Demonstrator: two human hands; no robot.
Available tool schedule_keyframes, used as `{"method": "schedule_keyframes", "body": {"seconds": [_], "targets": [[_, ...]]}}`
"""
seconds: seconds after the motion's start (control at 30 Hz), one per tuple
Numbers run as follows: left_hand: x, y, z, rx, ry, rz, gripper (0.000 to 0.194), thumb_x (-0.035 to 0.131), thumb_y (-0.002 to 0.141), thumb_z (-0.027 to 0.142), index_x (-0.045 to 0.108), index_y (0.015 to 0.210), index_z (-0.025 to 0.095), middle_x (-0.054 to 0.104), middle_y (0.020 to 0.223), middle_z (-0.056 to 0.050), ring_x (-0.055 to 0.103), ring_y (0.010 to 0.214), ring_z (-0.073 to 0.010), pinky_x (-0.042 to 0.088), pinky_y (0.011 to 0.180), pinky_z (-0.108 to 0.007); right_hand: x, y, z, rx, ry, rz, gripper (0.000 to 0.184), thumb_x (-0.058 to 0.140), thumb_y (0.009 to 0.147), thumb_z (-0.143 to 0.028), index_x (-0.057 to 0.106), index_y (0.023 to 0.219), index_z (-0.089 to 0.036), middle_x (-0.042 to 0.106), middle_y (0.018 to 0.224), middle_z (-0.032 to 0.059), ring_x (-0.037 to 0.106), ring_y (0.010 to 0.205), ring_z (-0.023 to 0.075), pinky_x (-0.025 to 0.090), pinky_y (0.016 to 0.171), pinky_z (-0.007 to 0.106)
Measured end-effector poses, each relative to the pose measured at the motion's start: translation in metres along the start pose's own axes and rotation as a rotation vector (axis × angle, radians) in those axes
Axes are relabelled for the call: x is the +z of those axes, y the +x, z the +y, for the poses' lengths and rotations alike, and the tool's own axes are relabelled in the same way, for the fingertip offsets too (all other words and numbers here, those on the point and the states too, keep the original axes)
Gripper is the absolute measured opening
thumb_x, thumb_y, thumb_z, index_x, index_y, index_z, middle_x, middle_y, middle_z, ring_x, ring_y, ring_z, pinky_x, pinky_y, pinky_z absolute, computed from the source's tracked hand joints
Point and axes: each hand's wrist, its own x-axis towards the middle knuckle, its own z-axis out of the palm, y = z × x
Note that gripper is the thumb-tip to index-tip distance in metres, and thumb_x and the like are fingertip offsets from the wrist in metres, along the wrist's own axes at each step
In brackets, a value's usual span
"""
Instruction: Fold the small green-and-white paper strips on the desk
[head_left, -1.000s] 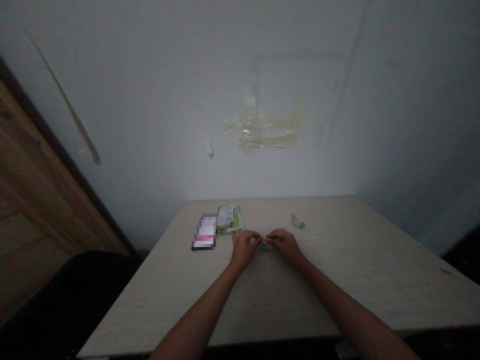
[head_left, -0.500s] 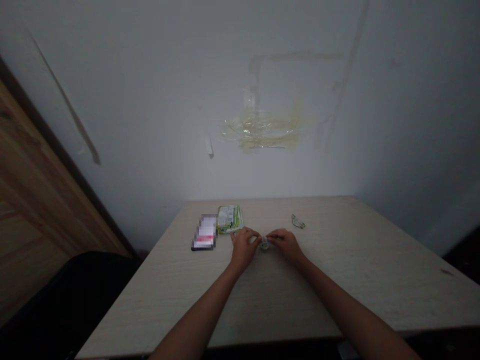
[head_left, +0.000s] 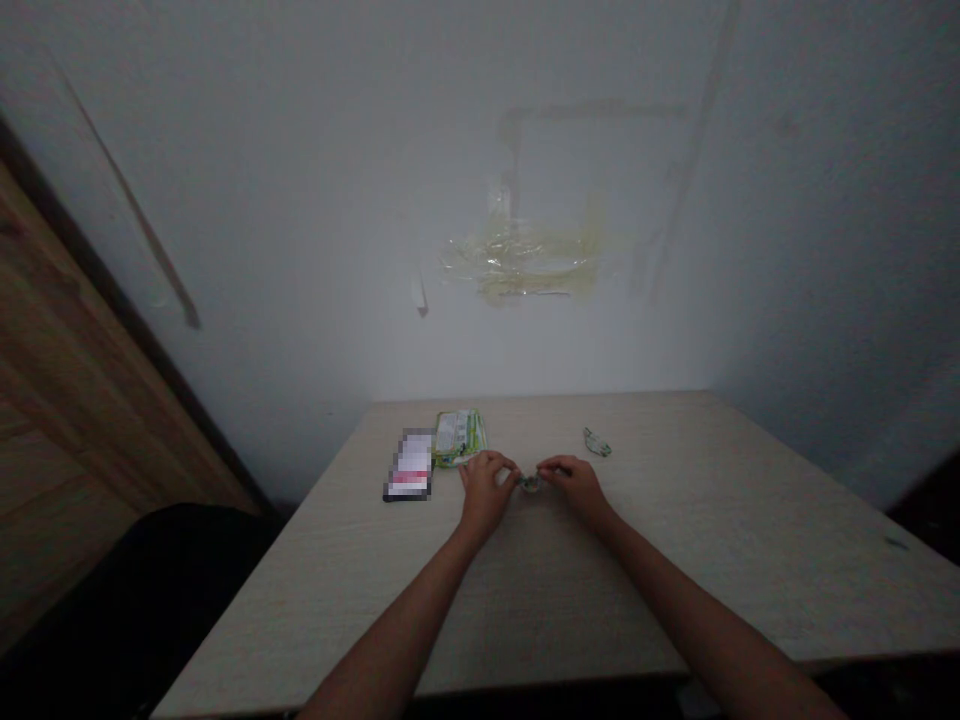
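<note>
Head view; left hand (head_left: 484,495), right hand (head_left: 585,490); fingers of both pinching small greenish piece (head_left: 531,485); above table (head_left: 555,600)

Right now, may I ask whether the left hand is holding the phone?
No, the phone lies on the table, left of the left hand.

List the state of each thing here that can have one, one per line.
Left hand: fingers pinched on the small piece
Right hand: fingers pinched on the small piece
Small piece: held between both hands, sagging
Green packet: lying flat; open or sealed, cannot tell
Phone: lying face up, screen bright, content blurred
Green-and-white scrap: lying loose on the table
Clear tape: stuck on the wall, wrinkled
</note>
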Motion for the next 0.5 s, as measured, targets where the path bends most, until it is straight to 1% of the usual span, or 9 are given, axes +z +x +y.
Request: {"method": "schedule_keyframes", "body": {"seconds": [0.3,0.5], "targets": [[0.0014,0.0014,-0.0046,0.001,0.035,0.058,0.006,0.063,0.083,0.024,0.068,0.084,0.023,0.065,0.104,-0.003,0.053,0.106,-0.0223,0.031,0.101,-0.042,-0.0006,0.0029,0.0044,0.015,0.083,0.037,0.025,0.066,0.073,-0.040,0.075,0.083,-0.018,0.075,0.087,0.0079,0.068,0.085,0.0237,0.050,0.085,0.037],[0.0026,0.0019,-0.0080,0.003,0.054,0.073,0.006,0.061,0.083,0.024,0.067,0.085,0.023,0.064,0.102,-0.003,0.052,0.106,-0.0224,0.031,0.101,-0.043,-0.0005,0.0033,0.0084,0.021,0.113,0.059,0.025,0.066,0.073,-0.040,0.074,0.083,-0.018,0.075,0.088,0.0084,0.067,0.087,0.0239,0.049,0.087,0.038]]}}
